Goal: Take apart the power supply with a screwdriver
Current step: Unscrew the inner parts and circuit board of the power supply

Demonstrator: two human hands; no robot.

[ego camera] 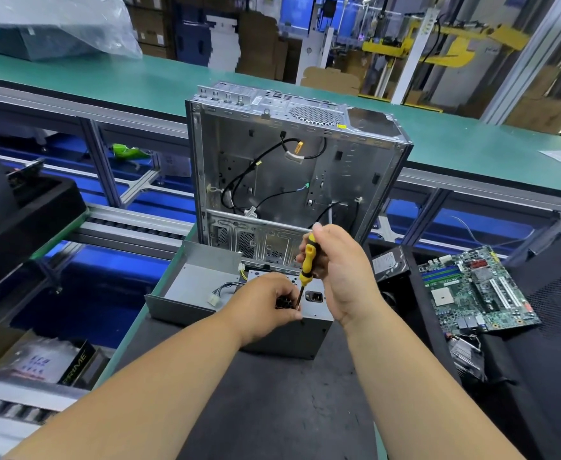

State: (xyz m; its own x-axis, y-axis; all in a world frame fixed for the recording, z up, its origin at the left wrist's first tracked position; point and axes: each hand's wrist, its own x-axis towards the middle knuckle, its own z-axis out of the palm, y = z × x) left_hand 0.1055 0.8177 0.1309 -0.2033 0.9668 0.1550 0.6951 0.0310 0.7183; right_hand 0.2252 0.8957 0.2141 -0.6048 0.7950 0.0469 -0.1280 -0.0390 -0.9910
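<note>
Gripping the yellow-and-black screwdriver (308, 260) by its handle, our right hand (340, 277) has its fingers curled round it, with the shaft pointing down at the top face of the power supply (292, 330). Our left hand (265, 303) rests on that same top, fingers curled and pinching at the shaft tip; what lies under them we cannot tell. The power supply, a grey metal box, stands on the dark surface (272, 410) just before us. Beside it on the left lies one open grey metal cover (192, 287) with a wire bundle. Behind stands one emptied computer case (292, 167). To the right lie one green motherboard (474, 290) and one hard drive (388, 263). Beyond runs a green conveyor bench (139, 81), with stacked cartons in the workshop behind.
</note>
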